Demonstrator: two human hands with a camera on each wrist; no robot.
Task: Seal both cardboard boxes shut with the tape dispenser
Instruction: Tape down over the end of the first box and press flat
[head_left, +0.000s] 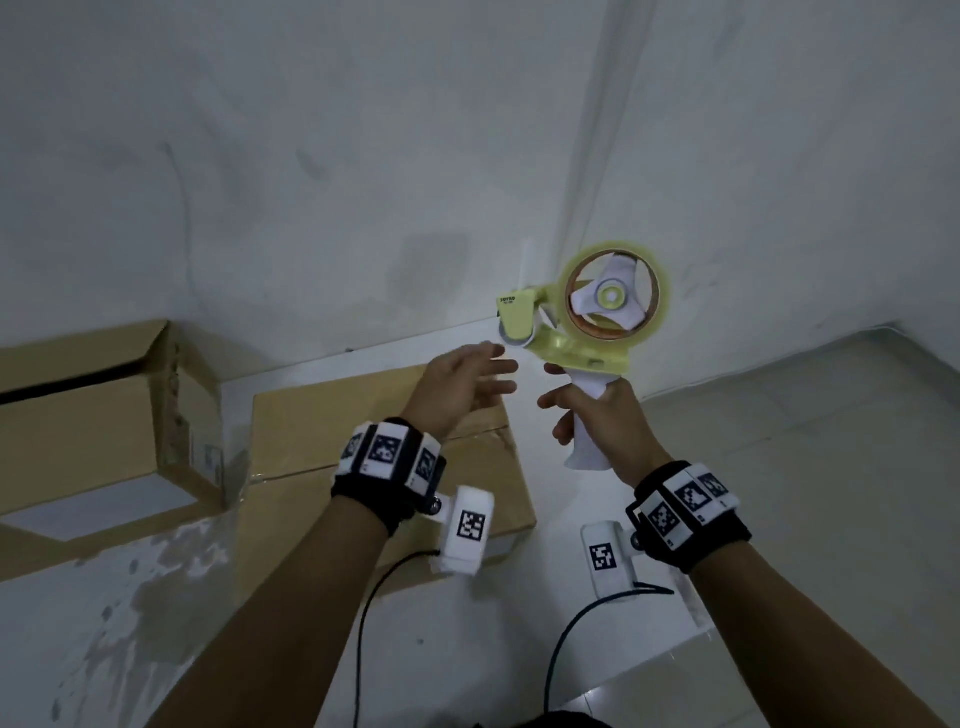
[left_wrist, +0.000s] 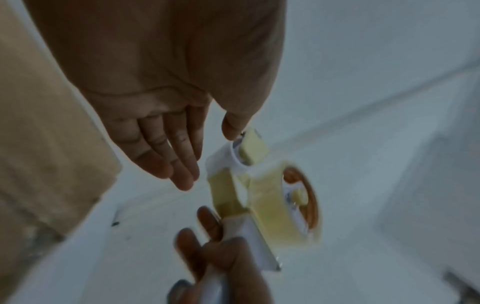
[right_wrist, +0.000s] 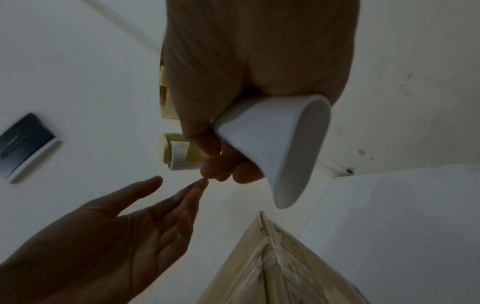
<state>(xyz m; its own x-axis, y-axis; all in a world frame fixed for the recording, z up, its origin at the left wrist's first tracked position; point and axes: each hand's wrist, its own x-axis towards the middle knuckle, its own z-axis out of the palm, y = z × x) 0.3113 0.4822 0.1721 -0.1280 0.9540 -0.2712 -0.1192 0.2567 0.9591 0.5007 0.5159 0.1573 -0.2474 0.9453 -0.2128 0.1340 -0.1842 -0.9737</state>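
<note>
My right hand (head_left: 587, 410) grips the white handle of a yellow tape dispenser (head_left: 587, 312) and holds it upright in the air, its clear tape roll (left_wrist: 283, 203) on the right. Beside the dispenser's front end my left hand (head_left: 467, 384) is open with straight fingers, its thumb (left_wrist: 233, 125) close to the roller. Below the left hand lies a flat cardboard box (head_left: 374, 447) with tape across its top. A second cardboard box (head_left: 93, 415) stands further left, its top flap lifted a little. In the right wrist view the handle (right_wrist: 275, 142) fills my palm.
The boxes sit on a white floor (head_left: 779, 467) against a white wall (head_left: 363, 156). A dark booklet (right_wrist: 26, 146) appears in the right wrist view. Black cables (head_left: 571, 639) run from both wrist cameras toward me.
</note>
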